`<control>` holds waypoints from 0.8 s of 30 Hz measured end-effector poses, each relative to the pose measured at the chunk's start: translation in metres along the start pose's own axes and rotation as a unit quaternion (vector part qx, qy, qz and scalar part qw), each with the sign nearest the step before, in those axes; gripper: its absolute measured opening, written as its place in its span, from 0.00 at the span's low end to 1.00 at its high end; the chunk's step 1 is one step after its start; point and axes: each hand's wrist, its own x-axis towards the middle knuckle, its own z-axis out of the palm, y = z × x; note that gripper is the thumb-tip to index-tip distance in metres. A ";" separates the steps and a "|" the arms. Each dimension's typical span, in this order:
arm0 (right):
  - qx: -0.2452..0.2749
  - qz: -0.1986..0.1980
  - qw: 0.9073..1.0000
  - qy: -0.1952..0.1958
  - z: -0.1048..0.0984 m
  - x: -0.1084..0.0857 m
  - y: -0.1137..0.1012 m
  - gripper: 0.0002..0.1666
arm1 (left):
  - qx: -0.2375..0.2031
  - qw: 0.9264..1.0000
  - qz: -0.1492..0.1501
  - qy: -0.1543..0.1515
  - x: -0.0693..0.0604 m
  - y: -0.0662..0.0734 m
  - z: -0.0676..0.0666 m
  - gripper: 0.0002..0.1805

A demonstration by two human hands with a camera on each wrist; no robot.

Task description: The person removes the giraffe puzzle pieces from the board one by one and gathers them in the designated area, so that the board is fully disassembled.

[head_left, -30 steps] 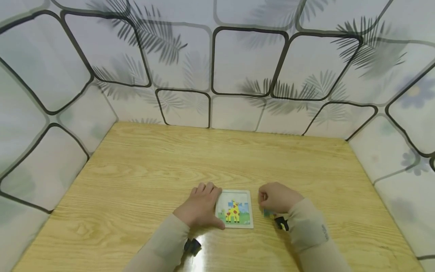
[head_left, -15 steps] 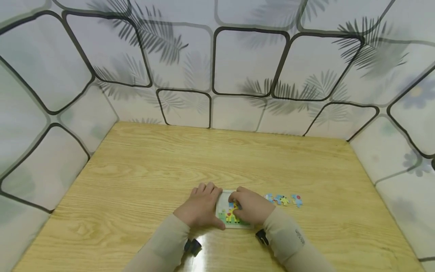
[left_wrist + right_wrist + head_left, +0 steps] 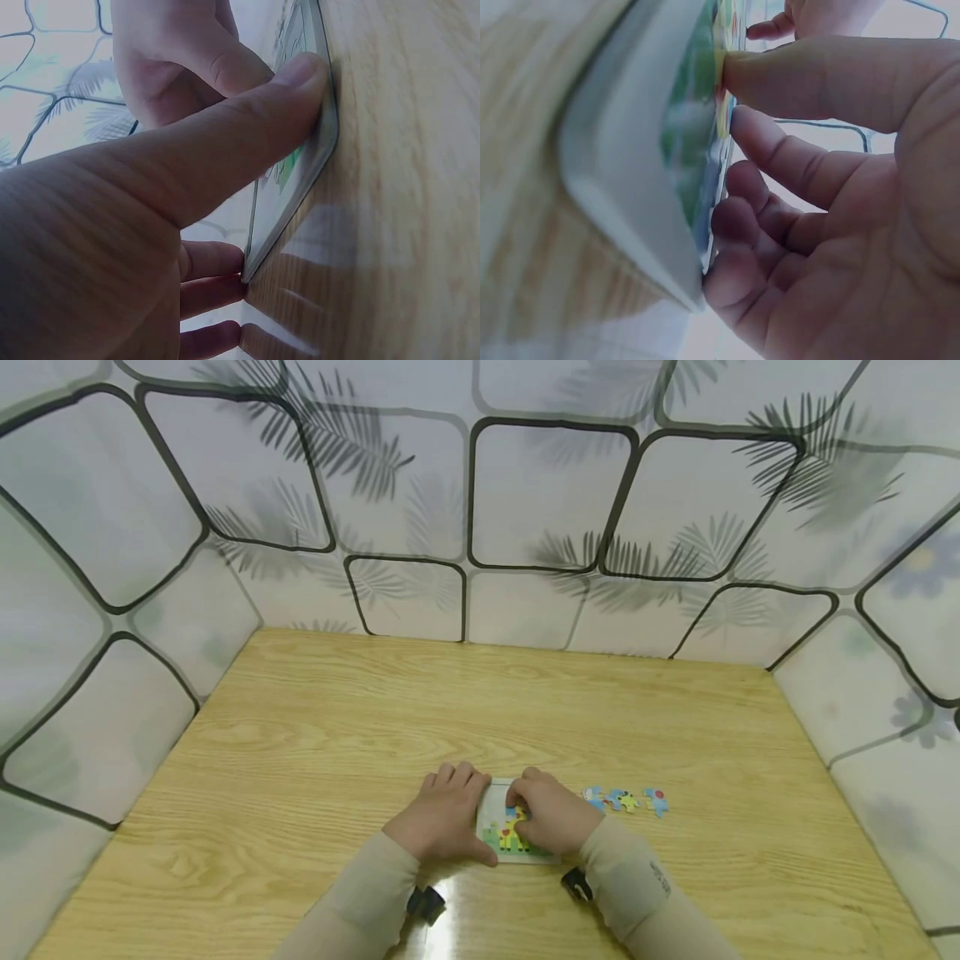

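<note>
A pale-rimmed puzzle tray (image 3: 491,808), partly yellow and green, lay under the bent fingers of the right hand (image 3: 557,814) (their grip I couldn't tell); the left hand (image 3: 447,817), fingers spread, touched its left edge. Loose pieces (image 3: 627,801) sat rightward; tabletop (image 3: 480,710) stretched beyond the fingertips.

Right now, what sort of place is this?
Probably an indoor nook for tabletop activities: a wood-grain table, leaf-patterned walls on three sides, and loose jigsaw pieces lying on the wood.

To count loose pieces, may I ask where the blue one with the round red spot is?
In the head view, the blue piece lies on the table right of the puzzle tray, just past the yellow piece.
</note>
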 end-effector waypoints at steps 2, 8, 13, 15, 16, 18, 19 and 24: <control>0.000 0.000 1.000 0.000 0.000 0.000 0.000 0.11 | -0.003 1.000 -0.001 -0.001 0.000 0.000 0.000 0.58; 0.013 -0.004 1.000 0.001 0.000 0.000 -0.001 0.11 | -0.011 1.000 -0.001 -0.002 0.000 0.000 0.000 0.57; 0.044 -0.024 0.999 -0.004 0.002 0.002 0.000 0.15 | -0.014 1.000 0.000 -0.001 -0.001 0.000 0.000 0.57; 0.043 -0.026 0.999 -0.007 0.002 0.002 0.000 0.18 | -0.012 1.000 -0.001 -0.002 -0.001 0.000 0.000 0.57; 0.038 -0.023 0.999 -0.008 0.002 0.001 0.000 0.20 | -0.010 1.000 -0.002 -0.002 -0.001 0.000 0.000 0.57; 0.021 -0.017 1.000 -0.010 0.001 0.001 -0.001 0.21 | -0.007 1.000 -0.002 -0.003 -0.001 0.000 0.000 0.57; 0.014 -0.016 1.000 -0.010 0.001 0.000 -0.001 0.21 | -0.006 1.000 -0.002 -0.002 -0.001 0.000 0.000 0.57; 0.009 -0.018 1.000 -0.009 0.000 -0.001 -0.001 0.16 | -0.007 1.000 0.000 0.000 -0.001 0.000 0.000 0.57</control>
